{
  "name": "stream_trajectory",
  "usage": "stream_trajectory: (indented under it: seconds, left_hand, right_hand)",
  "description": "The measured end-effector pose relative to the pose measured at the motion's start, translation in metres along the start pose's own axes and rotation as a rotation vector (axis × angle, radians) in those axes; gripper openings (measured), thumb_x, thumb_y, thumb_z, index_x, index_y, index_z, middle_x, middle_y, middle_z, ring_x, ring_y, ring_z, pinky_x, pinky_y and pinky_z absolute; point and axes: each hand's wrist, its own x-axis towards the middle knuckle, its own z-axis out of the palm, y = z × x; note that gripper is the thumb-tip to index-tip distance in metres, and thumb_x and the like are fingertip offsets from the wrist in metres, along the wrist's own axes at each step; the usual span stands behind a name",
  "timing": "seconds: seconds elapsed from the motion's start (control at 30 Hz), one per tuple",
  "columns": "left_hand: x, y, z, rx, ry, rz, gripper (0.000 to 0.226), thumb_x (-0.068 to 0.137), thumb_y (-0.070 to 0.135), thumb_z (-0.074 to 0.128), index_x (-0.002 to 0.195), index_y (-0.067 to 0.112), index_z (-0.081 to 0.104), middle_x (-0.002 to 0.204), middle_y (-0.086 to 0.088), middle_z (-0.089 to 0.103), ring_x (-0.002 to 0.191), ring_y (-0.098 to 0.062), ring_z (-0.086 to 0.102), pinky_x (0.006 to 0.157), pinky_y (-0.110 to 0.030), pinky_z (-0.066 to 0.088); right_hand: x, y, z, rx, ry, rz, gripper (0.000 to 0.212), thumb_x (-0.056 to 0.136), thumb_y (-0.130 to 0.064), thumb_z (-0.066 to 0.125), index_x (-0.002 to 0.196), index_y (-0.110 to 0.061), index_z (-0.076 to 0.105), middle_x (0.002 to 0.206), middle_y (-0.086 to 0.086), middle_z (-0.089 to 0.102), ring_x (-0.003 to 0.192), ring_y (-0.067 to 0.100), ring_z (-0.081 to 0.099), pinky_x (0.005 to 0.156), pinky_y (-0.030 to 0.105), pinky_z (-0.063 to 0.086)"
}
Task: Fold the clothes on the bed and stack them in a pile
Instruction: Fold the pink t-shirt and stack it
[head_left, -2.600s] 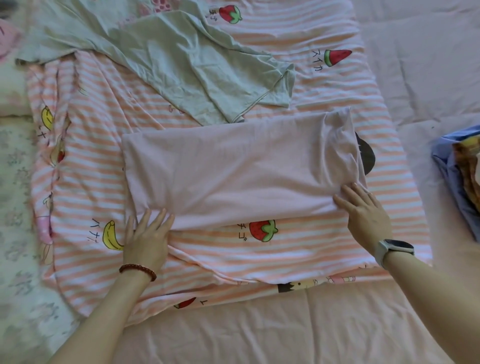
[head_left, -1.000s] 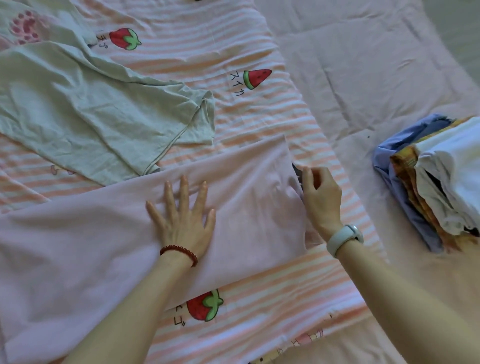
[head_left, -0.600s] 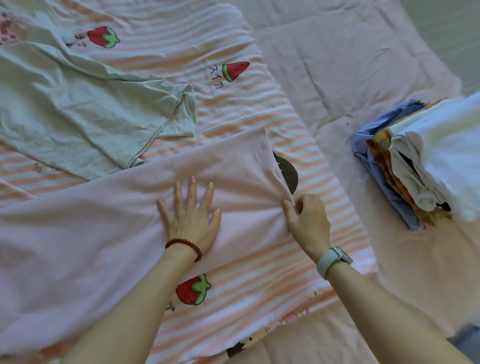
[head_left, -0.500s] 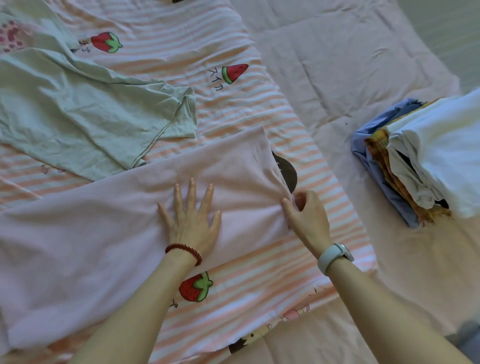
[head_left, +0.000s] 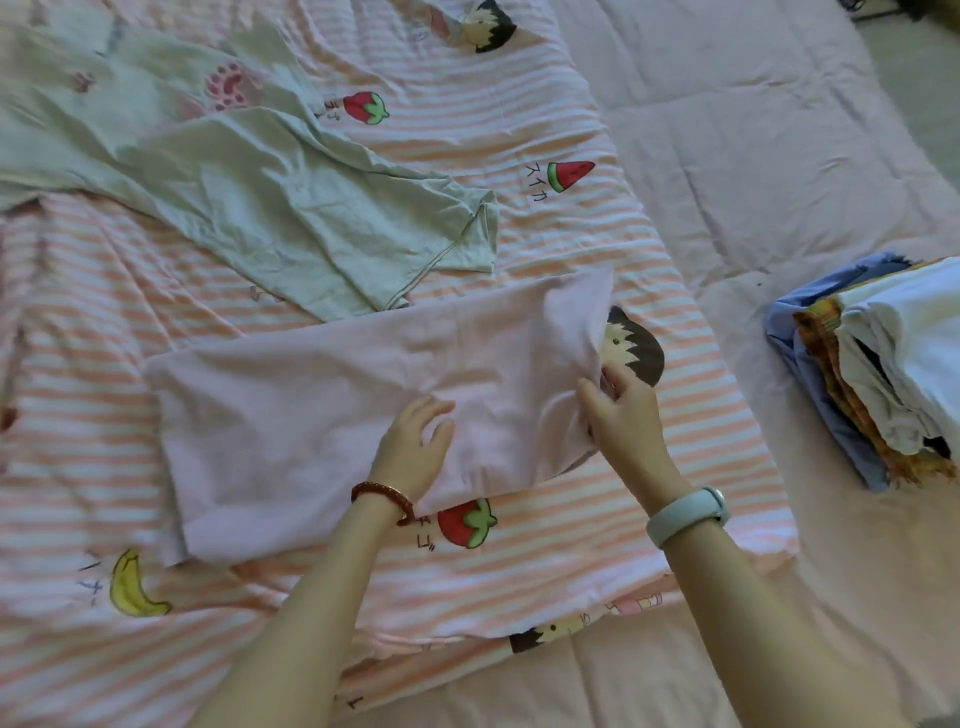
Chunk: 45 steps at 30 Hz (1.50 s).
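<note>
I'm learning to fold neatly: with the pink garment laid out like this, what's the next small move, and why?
Probably the right hand should carry the pinched right end of the pink garment leftward, over the left hand. That hand rests near the middle, marking a fold line, and the garment is a long strip, too wide for the pile.

A bed fills nearly the whole view. Its base layer is a pale pink quilt (head_left: 737, 171), stitched in large squares, with soft creases running across it. Over the quilt lies a sheet (head_left: 519, 587) in peach and white stripes, printed with strawberries, a watermelon slice, a banana and cartoon faces with dark hair, each with small lettering beside it. The sheet covers the left and middle, its right edge leaving the quilt bare on the right and along the bottom. A strip of pale floor (head_left: 924, 104) shows at the top right corner. The light is soft and even, like daylight
</note>
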Motion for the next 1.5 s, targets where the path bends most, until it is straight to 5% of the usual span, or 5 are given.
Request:
stream_trajectory:
  seconds: [0.4, 0.6, 0.9, 1.13, 1.5]
  left_hand:
    - [-0.117, -0.119, -0.147, -1.329, 0.261, -0.567, 0.038, 0.102, 0.008, 0.028, 0.135, -0.01, 0.034, 0.13, -0.017, 0.043, 0.094, 0.015, 0.055, 0.085, -0.012, 0.042]
    - [-0.116, -0.122, -0.145, -1.022, 0.352, -0.444, 0.028, 0.096, 0.031, 0.048, 0.117, 0.016, 0.061, 0.114, -0.009, 0.066, 0.106, -0.028, 0.062, 0.087, -0.05, 0.051]
    - [-0.083, -0.125, -0.124, -0.166, 0.606, -0.519, 0.034, 0.087, 0.036, 0.058, 0.111, 0.011, 0.057, 0.108, -0.005, 0.062, 0.093, -0.022, 0.055, 0.073, -0.026, 0.036]
    - [-0.092, -0.134, -0.129, -0.289, 0.903, -0.317, 0.009, 0.093, 0.011, 0.051, 0.088, 0.005, 0.048, 0.068, 0.001, 0.045, 0.071, -0.021, 0.043, 0.059, -0.02, 0.024]
    - [-0.05, -0.135, -0.167, -0.386, 0.595, -0.472, 0.026, 0.089, 0.041, 0.052, 0.097, 0.018, 0.061, 0.083, 0.009, 0.056, 0.078, -0.012, 0.05, 0.062, -0.022, 0.037]
  right_hand:
    - [-0.133, -0.114, 0.207, -0.067, -0.771, -0.465, 0.025, 0.091, -0.004, 0.049, 0.111, 0.0, 0.064, 0.128, 0.014, 0.055, 0.1, 0.022, 0.058, 0.087, 0.033, 0.045]
    - [-0.135, -0.07, 0.203, -0.283, -0.631, -0.375, 0.032, 0.094, -0.004, 0.043, 0.122, -0.006, 0.059, 0.131, 0.008, 0.053, 0.118, 0.023, 0.052, 0.098, 0.03, 0.041]
    - [-0.126, -0.015, 0.171, -0.951, -0.592, -0.691, 0.058, 0.073, -0.023, 0.075, 0.128, -0.017, 0.056, 0.13, 0.014, 0.053, 0.121, 0.038, 0.048, 0.097, 0.054, 0.039]
    - [-0.119, -0.005, 0.165, -0.892, -0.342, -0.617, 0.048, 0.07, -0.007, 0.076, 0.116, -0.013, 0.064, 0.119, 0.019, 0.058, 0.102, 0.04, 0.058, 0.076, 0.048, 0.049]
    - [-0.076, -0.022, 0.161, -0.78, -0.363, -0.615, 0.033, 0.081, -0.002, 0.06, 0.114, -0.007, 0.062, 0.116, 0.016, 0.06, 0.106, 0.036, 0.056, 0.083, 0.047, 0.045]
